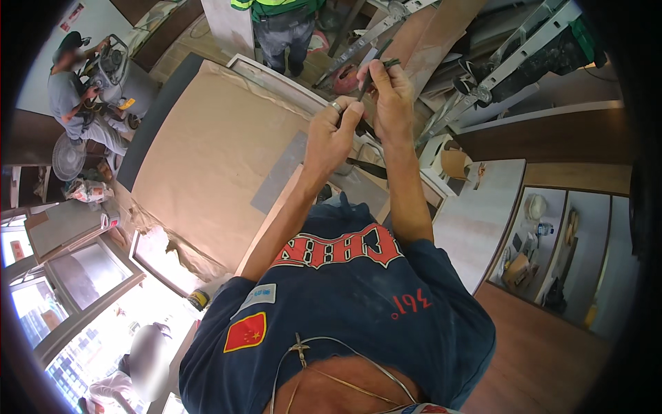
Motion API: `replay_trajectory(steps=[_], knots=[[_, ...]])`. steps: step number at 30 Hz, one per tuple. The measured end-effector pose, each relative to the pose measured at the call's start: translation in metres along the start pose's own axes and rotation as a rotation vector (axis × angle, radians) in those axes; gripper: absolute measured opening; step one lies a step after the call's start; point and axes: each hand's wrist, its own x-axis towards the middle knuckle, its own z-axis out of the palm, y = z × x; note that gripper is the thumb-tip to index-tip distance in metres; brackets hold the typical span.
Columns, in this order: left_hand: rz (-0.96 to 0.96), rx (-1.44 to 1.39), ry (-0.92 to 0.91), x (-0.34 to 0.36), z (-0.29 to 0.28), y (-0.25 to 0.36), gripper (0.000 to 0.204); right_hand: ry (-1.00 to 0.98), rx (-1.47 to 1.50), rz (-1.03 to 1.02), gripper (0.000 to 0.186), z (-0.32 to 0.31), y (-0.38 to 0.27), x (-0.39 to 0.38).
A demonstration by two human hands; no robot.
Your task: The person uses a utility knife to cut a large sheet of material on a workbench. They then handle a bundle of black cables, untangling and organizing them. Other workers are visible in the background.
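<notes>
Both my hands are raised close together in front of me. My left hand point(332, 136), with a ring on one finger, is closed, thumb pressed against the lower end of a thin dark strip point(363, 87). Just to its right, my right hand point(391, 103) pinches the same strip higher up, and the strip's tip slants up past the fingers. A short dark greenish piece sticks out by the right fingertips. Dark material also shows below and between the hands; I cannot tell whether it belongs to the strip.
A large surface under brown paper point(214, 148) lies to the left, with a grey sheet point(279, 172) at its edge. Ladders point(486, 93) lean at the upper right. Open shelves point(545, 241) stand right. People are at far left, top and lower left; one foot rests on a ladder.
</notes>
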Motion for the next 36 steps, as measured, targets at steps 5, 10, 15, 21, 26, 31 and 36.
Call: replay_trajectory(steps=[5, 10, 15, 21, 26, 31, 36], knots=[[-0.044, 0.017, -0.054, -0.004, 0.003, 0.017, 0.030, 0.013, 0.099, 0.011, 0.022, 0.001, 0.002, 0.004], [-0.110, -0.234, -0.190, 0.004, -0.012, 0.022, 0.035, -0.138, -0.122, 0.069, 0.021, -0.004, -0.005, 0.025], [-0.072, -0.189, -0.093, 0.009, -0.016, 0.024, 0.031, -0.184, -0.343, -0.199, 0.026, -0.006, -0.042, 0.010], [-0.106, -0.130, -0.049, 0.012, -0.016, 0.022, 0.027, -0.334, -0.768, -0.374, 0.013, -0.010, -0.047, -0.017], [-0.106, -0.073, -0.133, 0.010, -0.014, 0.018, 0.031, -0.272, -0.792, -0.513, 0.011, -0.019, -0.042, -0.008], [-0.066, 0.035, -0.154, 0.006, -0.015, 0.018, 0.031, -0.336, -0.721, -0.310, 0.014, -0.030, -0.045, -0.007], [-0.021, 0.188, -0.068, 0.003, -0.009, 0.021, 0.030, -0.298, -0.568, -0.159, 0.014, -0.033, -0.040, -0.010]])
